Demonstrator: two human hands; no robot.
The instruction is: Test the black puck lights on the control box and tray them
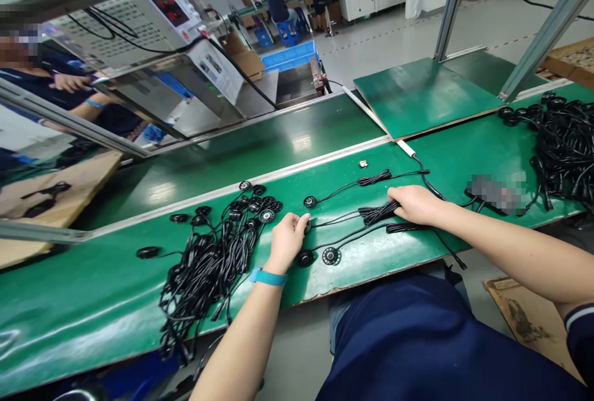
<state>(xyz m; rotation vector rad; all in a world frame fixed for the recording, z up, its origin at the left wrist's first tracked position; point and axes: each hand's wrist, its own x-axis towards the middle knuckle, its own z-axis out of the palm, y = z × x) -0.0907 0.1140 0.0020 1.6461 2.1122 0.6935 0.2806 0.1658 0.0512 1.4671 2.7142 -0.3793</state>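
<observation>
Between my hands a black cable runs across the green bench. My left hand pinches its round black end, mostly hidden by the fingers. My right hand is closed on the bundled part of the same cable. Above it lies another cable with a round end and a tied coil. Just below my hands are two more round ends, one black and one with a pale ringed face. A coil rests beneath my right hand. Left of my left hand is a large cable pile.
Another black cable pile covers the bench's right end. A raised green board stands behind, near metal posts. A small pale piece lies at the back. A person sits across at the left; others are in the background.
</observation>
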